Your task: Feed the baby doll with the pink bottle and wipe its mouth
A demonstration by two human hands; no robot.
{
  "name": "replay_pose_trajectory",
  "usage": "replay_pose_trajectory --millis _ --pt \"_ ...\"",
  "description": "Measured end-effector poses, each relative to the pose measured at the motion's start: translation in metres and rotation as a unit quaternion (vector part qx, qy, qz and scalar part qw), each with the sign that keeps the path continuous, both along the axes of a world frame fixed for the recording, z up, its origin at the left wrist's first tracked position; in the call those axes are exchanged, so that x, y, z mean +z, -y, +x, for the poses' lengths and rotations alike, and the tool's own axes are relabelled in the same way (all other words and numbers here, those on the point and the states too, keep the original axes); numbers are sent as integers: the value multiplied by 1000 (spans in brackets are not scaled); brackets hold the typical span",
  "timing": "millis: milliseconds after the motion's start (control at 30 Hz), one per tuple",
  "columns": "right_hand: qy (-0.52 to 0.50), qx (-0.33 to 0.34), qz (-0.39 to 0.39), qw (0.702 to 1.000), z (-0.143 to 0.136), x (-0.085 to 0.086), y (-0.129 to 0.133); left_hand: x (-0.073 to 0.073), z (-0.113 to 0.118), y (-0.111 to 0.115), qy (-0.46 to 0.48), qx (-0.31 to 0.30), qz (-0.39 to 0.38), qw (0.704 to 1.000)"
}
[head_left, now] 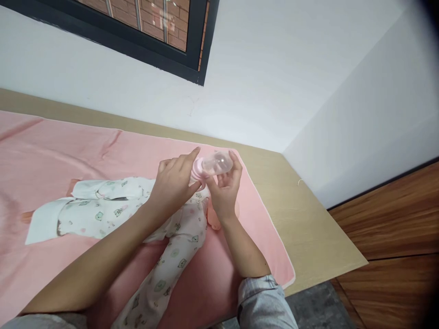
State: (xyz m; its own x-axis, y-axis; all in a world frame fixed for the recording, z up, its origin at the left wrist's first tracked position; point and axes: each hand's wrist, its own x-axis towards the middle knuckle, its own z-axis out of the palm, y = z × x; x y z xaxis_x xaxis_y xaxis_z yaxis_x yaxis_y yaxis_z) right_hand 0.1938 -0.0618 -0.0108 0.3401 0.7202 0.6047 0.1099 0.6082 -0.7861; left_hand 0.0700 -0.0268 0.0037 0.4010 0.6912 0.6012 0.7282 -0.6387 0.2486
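Note:
A clear baby bottle with a pink collar (217,163) is held between both hands over the pink blanket (254,219). My left hand (176,176) grips the pink collar end, fingers on top and thumb below. The clear rounded end lies in my right hand (226,187), between its fingers and thumb. Beneath my hands lies a doll in a white outfit with small green and pink prints (85,217). Its legs point left, and one sleeve stretches toward the front edge. The doll's head (214,218) is mostly hidden behind my right hand.
The blanket lies on a light wooden table (291,205), whose right corner is bare. Behind it rises a white wall (247,91) with a dark-framed window (194,68). Brown wooden panels (394,228) stand at the right, beside a grey floor (315,306).

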Motion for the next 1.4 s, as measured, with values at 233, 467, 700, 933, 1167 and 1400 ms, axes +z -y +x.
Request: replay_pose_trajectory --millis 233,467,700,933,1167,1400 --pt "0 -141 50 989 55 10 -19 1 -11 -27 7 15 -56 998" --pt "15 -270 -100 958 147 -58 -69 -5 -50 -71 63 41 -156 985" --pt "156 -330 -263 893 179 -135 -76 -25 -86 -109 55 94 -208 972" --pt "189 -317 -315 874 185 -143 -77 -34 -107 -121 -29 149 -221 963" --pt "184 -306 -329 874 183 -144 -78 -54 -122 -139 -57 165 -222 959" --pt "144 -307 -310 888 186 -148 -80 -67 -132 -149 -77 171 -214 959"
